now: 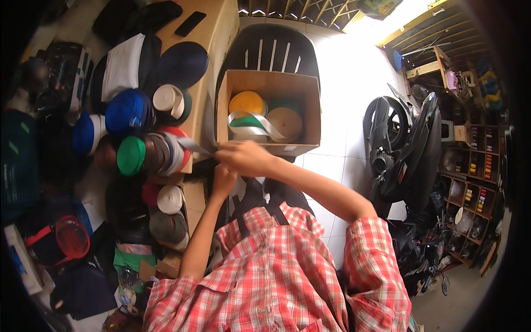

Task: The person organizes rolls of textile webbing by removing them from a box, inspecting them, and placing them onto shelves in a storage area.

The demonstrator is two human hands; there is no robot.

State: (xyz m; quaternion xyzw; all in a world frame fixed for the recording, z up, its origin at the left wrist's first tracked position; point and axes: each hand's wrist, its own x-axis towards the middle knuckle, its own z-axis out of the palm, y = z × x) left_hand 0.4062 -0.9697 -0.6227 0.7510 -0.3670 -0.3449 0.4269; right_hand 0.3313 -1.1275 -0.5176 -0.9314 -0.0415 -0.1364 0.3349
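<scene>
My right hand (pixel 246 158) is closed on a grey webbing strap (pixel 194 146), in front of a cardboard box. The strap runs left from the fingers toward stacked rolls. Just below and touching it, my left hand (pixel 223 180) is curled shut; its fingertips are partly hidden and blurred, so I cannot make out what they hold. In the cardboard box (pixel 268 83) lie a yellow roll (pixel 246 103), a beige roll (pixel 284 124) and green rolls, with a loose silvery strap loop (pixel 264 118) over them. The box rests on a black slotted chair (pixel 238 47).
At my left, several strap rolls, including a green roll (pixel 131 156) and a blue roll (pixel 125 110), crowd a wooden table (pixel 213 33) with a dark phone (pixel 189 24) on it. A black motorcycle (pixel 406 144) stands on the right, before thread shelves (pixel 481 149).
</scene>
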